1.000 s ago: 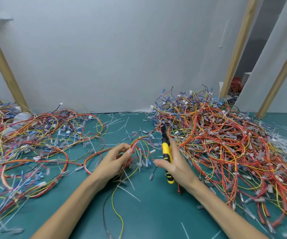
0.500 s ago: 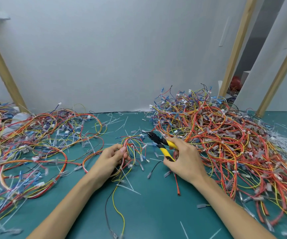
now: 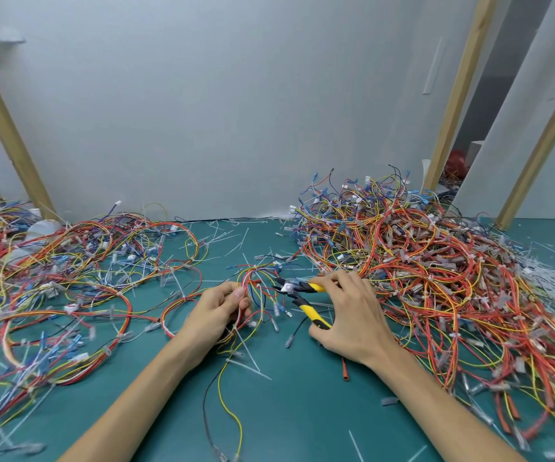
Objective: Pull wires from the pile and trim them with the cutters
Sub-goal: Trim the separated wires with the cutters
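The trimming step is under way. The left hand [image 3: 217, 311] is gripping a small wire bundle [image 3: 256, 281], which is lying on the teal surface [image 3: 302, 411] just left of the big pile [image 3: 419, 261]. The right hand [image 3: 352, 315], at the pile's near-left edge, is curling round the yellow handles of the cutters [image 3: 299, 293]. The handles are standing spread, and the black nose is pointing away from the pile toward the bundle, close to it.

As I judge it, the next move is calling for the blades to be guided around one strand or tie in the bundle and then squeezed, with the left hand steadying the loop.

Whether the blades are already touching a wire is too small to tell, and the exact strand being aimed at is getting lost among its neighbours. The left fingertips are partly hiding among the strands. The pile is running off the frame on its right side, and the loose wire spread [image 3: 69, 261] well to the left of the pile is blurring and getting cut off at the edge.
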A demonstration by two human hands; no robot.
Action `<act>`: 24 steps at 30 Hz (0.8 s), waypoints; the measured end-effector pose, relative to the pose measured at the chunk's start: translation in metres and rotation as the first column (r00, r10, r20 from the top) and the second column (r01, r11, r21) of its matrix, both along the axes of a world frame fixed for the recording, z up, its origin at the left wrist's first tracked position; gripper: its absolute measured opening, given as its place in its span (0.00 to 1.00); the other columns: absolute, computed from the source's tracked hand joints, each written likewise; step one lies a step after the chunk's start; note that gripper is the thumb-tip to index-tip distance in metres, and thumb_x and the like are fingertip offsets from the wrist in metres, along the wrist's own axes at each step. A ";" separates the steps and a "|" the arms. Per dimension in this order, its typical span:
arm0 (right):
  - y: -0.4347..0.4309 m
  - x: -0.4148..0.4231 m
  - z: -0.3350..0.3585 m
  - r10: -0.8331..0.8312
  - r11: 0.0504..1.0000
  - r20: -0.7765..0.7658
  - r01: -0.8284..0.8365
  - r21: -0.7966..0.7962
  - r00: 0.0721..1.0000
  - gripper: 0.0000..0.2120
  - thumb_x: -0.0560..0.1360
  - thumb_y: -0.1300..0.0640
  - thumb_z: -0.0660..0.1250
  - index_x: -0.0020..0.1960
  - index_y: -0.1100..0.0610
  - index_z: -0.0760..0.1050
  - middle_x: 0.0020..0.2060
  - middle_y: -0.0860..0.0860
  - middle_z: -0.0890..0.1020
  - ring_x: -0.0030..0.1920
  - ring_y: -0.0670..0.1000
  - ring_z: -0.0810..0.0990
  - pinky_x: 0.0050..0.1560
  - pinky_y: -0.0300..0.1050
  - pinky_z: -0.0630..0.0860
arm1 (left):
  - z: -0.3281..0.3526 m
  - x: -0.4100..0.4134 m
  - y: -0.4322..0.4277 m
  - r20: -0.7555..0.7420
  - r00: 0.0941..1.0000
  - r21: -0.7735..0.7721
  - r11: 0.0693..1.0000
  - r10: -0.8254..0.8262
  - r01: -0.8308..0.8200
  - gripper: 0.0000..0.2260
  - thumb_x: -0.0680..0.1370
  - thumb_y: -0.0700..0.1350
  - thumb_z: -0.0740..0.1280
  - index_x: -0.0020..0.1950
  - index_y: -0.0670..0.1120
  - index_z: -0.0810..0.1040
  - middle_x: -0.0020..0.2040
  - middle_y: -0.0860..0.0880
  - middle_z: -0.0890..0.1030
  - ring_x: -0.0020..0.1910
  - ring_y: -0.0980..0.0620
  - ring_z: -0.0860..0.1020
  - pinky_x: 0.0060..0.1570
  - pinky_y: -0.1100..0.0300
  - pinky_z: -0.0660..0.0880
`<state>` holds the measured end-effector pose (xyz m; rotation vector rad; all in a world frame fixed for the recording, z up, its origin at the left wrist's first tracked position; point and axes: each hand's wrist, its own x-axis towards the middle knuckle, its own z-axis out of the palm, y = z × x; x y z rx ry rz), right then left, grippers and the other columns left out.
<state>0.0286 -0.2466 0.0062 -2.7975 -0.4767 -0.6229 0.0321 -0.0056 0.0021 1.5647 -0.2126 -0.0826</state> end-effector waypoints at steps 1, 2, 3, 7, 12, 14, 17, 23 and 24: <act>0.001 -0.001 0.000 0.006 1.000 0.001 -0.006 0.008 1.000 0.32 0.61 0.40 0.66 0.64 0.49 0.73 0.54 0.46 0.73 0.54 0.50 0.70 0.54 0.40 0.63 | 0.001 -0.001 0.000 0.001 1.000 -0.001 1.000 -0.002 0.002 0.10 0.84 0.40 0.55 0.43 0.42 0.69 0.34 0.50 0.71 0.33 0.55 0.74 0.35 0.67 0.73; 0.002 -0.002 0.000 0.013 1.000 0.003 -0.013 0.011 1.000 0.32 0.62 0.40 0.66 0.64 0.49 0.73 0.53 0.46 0.73 0.54 0.50 0.71 0.54 0.39 0.62 | 0.001 -0.001 0.000 0.003 1.000 -0.004 1.000 -0.004 0.004 0.10 0.84 0.40 0.55 0.43 0.42 0.69 0.34 0.50 0.71 0.33 0.55 0.74 0.35 0.67 0.73; 0.003 -0.002 0.000 0.020 1.000 0.004 -0.020 0.009 1.000 0.31 0.62 0.40 0.65 0.64 0.49 0.73 0.53 0.46 0.73 0.55 0.50 0.71 0.54 0.39 0.62 | 0.002 -0.002 0.000 0.005 1.000 -0.005 1.000 -0.005 0.005 0.10 0.84 0.39 0.55 0.43 0.42 0.68 0.34 0.50 0.71 0.33 0.55 0.74 0.35 0.67 0.73; 0.004 -0.003 0.000 0.032 0.999 0.006 -0.032 -0.004 0.999 0.31 0.62 0.41 0.66 0.64 0.49 0.73 0.54 0.47 0.73 0.55 0.50 0.71 0.55 0.38 0.60 | 0.002 -0.003 -0.001 0.030 1.000 0.002 1.000 0.000 0.000 0.10 0.84 0.39 0.55 0.43 0.42 0.68 0.33 0.50 0.71 0.32 0.55 0.73 0.34 0.67 0.72; 0.006 -0.005 0.001 0.044 0.999 0.038 -0.045 0.007 0.998 0.30 0.62 0.43 0.69 0.63 0.49 0.74 0.53 0.47 0.73 0.54 0.50 0.71 0.55 0.37 0.60 | 0.001 -0.004 -0.004 0.072 0.997 -0.005 1.000 0.009 -0.009 0.10 0.84 0.37 0.54 0.42 0.41 0.66 0.33 0.50 0.69 0.30 0.56 0.71 0.32 0.67 0.70; 0.006 -0.006 0.002 0.051 0.999 0.066 -0.051 0.005 0.997 0.30 0.61 0.44 0.70 0.62 0.49 0.74 0.52 0.47 0.73 0.54 0.50 0.71 0.55 0.37 0.60 | 0.001 -0.004 -0.004 0.082 0.997 0.004 1.000 0.008 -0.008 0.10 0.84 0.38 0.54 0.42 0.41 0.67 0.33 0.50 0.69 0.30 0.56 0.71 0.32 0.67 0.70; 0.008 -0.007 0.002 0.075 0.997 0.103 -0.077 0.012 0.992 0.30 0.61 0.45 0.70 0.62 0.51 0.75 0.52 0.48 0.74 0.54 0.51 0.72 0.55 0.37 0.61 | 0.002 -0.006 -0.004 0.078 0.997 0.016 1.000 -0.010 0.008 0.11 0.84 0.38 0.54 0.42 0.42 0.67 0.33 0.50 0.69 0.30 0.56 0.71 0.33 0.67 0.70; 0.013 -0.011 0.000 0.123 0.980 0.044 -0.129 0.150 0.991 0.28 0.63 0.48 0.71 0.63 0.49 0.75 0.53 0.44 0.75 0.56 0.48 0.73 0.52 0.43 0.75 | 0.006 -0.008 -0.004 0.063 0.996 0.043 0.997 -0.069 0.066 0.10 0.84 0.39 0.55 0.43 0.41 0.68 0.33 0.50 0.69 0.30 0.56 0.69 0.33 0.69 0.68; 0.014 -0.012 0.000 0.120 0.980 0.022 -0.122 0.158 0.993 0.28 0.63 0.48 0.71 0.63 0.48 0.75 0.53 0.44 0.75 0.56 0.47 0.74 0.52 0.43 0.75 | 0.007 -0.009 -0.004 0.068 0.995 0.046 0.996 -0.075 0.072 0.10 0.84 0.39 0.55 0.43 0.41 0.68 0.33 0.50 0.69 0.30 0.56 0.68 0.33 0.69 0.67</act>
